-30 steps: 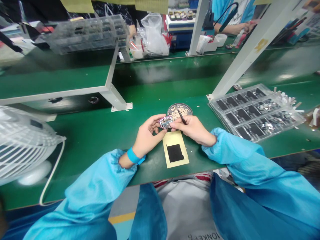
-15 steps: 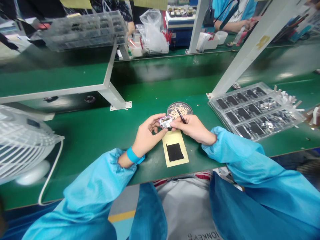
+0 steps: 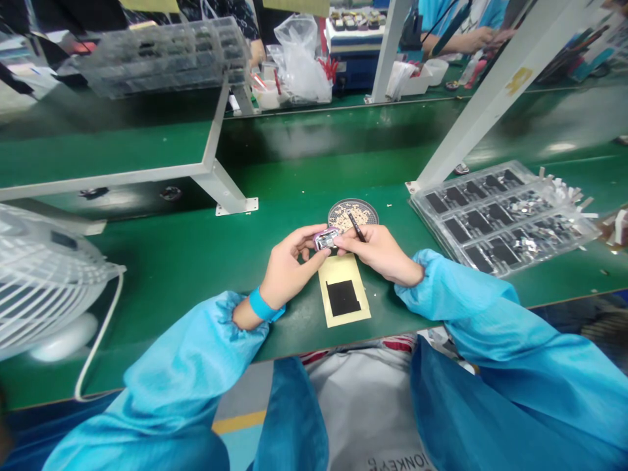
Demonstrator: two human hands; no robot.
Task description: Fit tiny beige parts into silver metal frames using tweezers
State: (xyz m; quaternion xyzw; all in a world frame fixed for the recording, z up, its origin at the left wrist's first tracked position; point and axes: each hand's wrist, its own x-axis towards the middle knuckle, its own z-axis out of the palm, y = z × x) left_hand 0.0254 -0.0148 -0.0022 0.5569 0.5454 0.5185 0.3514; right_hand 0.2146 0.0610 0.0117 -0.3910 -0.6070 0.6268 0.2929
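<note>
Head view: left hand [image 3: 289, 263] clamps a small metal-framed electronic module [image 3: 327, 239] by its edges, held above the green counter [image 3: 171, 261]; right hand [image 3: 377, 255] pinches slim black tweezers [image 3: 356, 227], tip close to the module, though contact is hard to tell at this size. Risks: a slipping tip could scratch the module or flick a tiny part loose; a loosened grip could drop it onto the round mesh dish [image 3: 353, 214] or yellow card [image 3: 343, 297] nearby.
</note>
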